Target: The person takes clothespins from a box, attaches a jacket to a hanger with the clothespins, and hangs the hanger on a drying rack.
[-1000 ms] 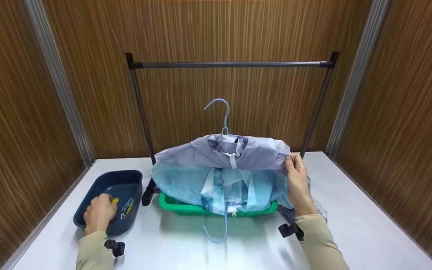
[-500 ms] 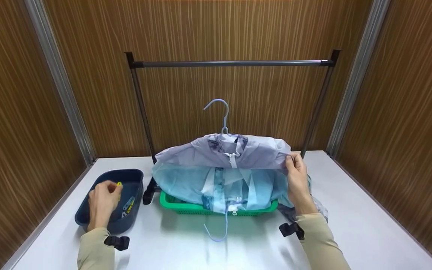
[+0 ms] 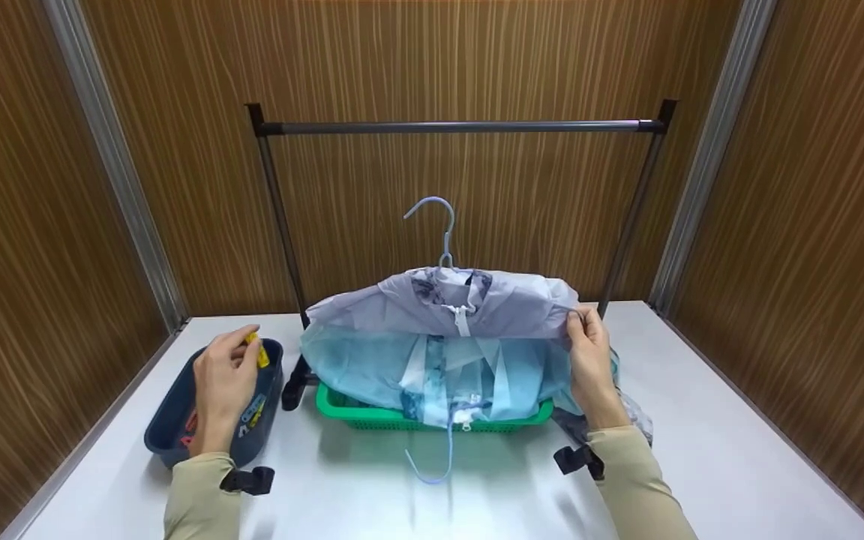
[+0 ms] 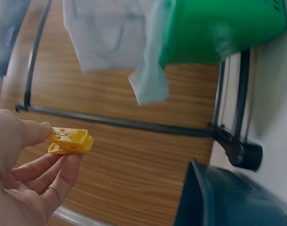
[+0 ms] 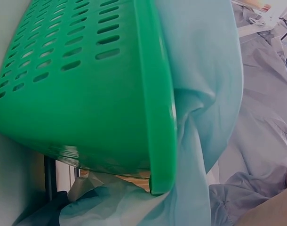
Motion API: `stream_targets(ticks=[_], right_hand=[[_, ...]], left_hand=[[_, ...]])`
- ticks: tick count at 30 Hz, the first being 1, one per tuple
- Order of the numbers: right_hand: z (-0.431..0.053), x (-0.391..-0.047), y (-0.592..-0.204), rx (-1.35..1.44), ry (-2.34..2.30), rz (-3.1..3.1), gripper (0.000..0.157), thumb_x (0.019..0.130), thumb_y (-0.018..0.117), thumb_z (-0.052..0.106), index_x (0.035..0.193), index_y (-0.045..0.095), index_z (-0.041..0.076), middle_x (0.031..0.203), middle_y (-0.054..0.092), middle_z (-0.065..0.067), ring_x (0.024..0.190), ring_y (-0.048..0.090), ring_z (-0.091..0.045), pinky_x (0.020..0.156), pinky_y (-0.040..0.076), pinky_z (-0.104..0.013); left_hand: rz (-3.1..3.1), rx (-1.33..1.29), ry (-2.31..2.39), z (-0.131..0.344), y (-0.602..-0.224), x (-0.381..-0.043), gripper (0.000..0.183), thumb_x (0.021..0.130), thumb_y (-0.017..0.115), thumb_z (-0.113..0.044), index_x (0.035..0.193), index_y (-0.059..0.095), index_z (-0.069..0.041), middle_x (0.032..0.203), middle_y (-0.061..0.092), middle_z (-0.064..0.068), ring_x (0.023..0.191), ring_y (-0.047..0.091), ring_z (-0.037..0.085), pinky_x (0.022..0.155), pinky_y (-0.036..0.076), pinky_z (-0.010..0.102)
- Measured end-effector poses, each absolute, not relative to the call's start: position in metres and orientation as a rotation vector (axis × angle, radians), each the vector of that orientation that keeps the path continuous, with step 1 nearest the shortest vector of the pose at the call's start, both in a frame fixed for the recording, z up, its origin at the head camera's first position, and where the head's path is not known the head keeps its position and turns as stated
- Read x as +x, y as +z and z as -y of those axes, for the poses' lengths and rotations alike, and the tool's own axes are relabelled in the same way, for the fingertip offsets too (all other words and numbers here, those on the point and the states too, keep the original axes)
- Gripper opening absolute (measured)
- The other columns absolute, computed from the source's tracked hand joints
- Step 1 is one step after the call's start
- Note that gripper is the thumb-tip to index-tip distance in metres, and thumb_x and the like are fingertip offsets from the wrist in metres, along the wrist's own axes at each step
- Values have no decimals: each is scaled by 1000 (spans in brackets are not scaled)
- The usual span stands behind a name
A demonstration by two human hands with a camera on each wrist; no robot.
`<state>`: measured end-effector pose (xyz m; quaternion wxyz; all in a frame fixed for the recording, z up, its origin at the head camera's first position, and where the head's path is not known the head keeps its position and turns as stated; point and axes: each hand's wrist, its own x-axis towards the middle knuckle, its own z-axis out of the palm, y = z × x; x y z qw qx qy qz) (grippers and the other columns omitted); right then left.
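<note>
Brown wood-grain walls (image 3: 507,60) with pale streaks, grey metal corner posts (image 3: 115,157), white tabletop (image 3: 747,435)

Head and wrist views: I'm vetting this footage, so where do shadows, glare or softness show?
Head view: a soft shadow on the white table beneath the green basket, a bright patch nearer the camera; left wrist view: the lavender garment looks softer than the yellow clip; right wrist view: the top right corner is washed out.

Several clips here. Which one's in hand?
The yellow clip pinched in the left hand. The other clips in view, another yellow one among them, lie down in the dark blue bin.
</note>
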<state>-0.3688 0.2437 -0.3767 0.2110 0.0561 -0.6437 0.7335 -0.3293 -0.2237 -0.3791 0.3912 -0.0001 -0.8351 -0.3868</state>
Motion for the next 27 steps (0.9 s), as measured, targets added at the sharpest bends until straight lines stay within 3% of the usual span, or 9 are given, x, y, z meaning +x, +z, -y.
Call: stream_targets(ticks=[3,8,17,22,27], right_hand=[[-243,-370,-376,153,2043,1791,15,107,37,19,101,43,7,91,37,3,90,38,-14,84,31,-32],[-244,-370,-377,141,2049,1793,15,107,37,20,102,44,7,92,37,3,92,38,-14,85,31,-31],[-244,-369,-376,114,2064,1792,16,107,36,21,104,43,7,92,36,2,92,38,-15,84,30,-31],[-244,-369,-376,107,2067,1795,17,107,36,22,103,43,7,92,36,2,93,38,-16,85,30,-32],[-242,-370,-377,141,2078,1766,15,107,36,19,102,44,8,95,39,2,95,39,-15,89,31,-35]], left_hand=[[2038,-63,-1015,214,-375,-330,26,95,63,-7,120,68,-2,111,65,19,92,68,29,71,37,-4],[1879,-155,-1007,195,-372,-332,23,94,63,-4,117,70,-1,112,64,18,96,65,27,79,39,-1],[1805,-185,-1051,163,-371,-331,46,96,59,-1,141,49,0,120,59,21,105,64,29,90,42,4],[1797,-252,-1050,148,-365,-331,46,95,59,1,140,48,5,120,56,23,109,63,30,93,39,3],[1748,-333,-1021,132,-357,-335,44,93,61,5,136,53,5,119,57,21,105,64,29,90,51,18]])
